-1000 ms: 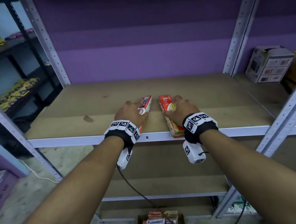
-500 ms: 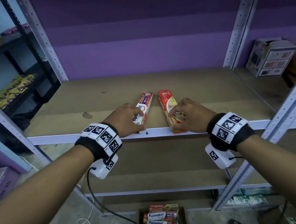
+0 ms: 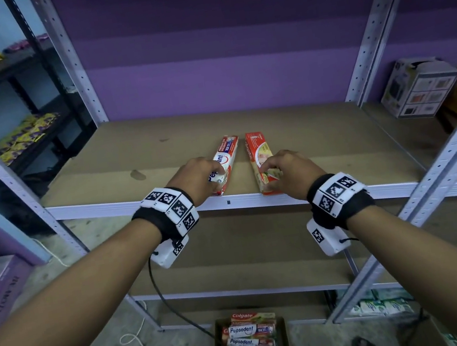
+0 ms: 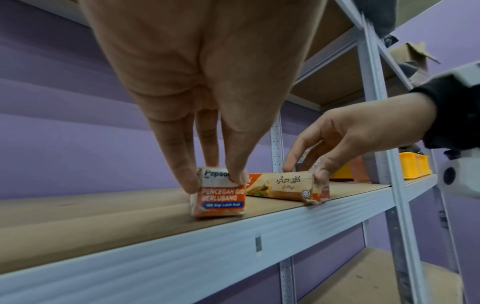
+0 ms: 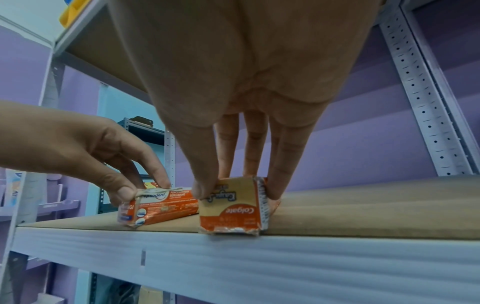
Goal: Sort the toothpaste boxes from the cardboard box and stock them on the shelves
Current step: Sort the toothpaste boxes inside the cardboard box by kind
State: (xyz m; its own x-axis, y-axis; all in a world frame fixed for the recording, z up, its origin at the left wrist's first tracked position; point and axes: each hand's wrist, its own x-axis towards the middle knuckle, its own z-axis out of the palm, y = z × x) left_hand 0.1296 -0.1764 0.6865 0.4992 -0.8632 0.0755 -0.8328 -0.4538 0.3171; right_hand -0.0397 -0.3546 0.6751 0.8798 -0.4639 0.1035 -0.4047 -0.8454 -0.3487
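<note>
Two toothpaste boxes lie side by side on the brown shelf board (image 3: 323,157), their near ends at its front edge. My left hand (image 3: 217,174) pinches the near end of the red-and-white Pepsodent box (image 3: 226,155) between thumb and fingers (image 4: 182,176). My right hand (image 3: 269,171) pinches the near end of the red-and-tan Colgate box (image 3: 258,150) the same way, fingers (image 5: 275,185) on one side and thumb on the other. Both box ends show close up in the wrist views: the Pepsodent box (image 4: 221,199) and the Colgate box (image 5: 231,209). An open cardboard box (image 3: 282,340) holding several more toothpaste boxes stands on the floor below.
A white metal rail (image 3: 255,198) edges the shelf front, with perforated uprights (image 3: 371,21) at the sides. A grey carton (image 3: 418,92) sits on the neighbouring shelf to the right. Snack packets (image 3: 21,139) fill a dark rack at left. A cable (image 3: 167,305) hangs from my left wrist.
Both hands have drawn back along the boxes from over their middles to their near ends at the shelf's front edge. The boxes still lie on the shelf.
</note>
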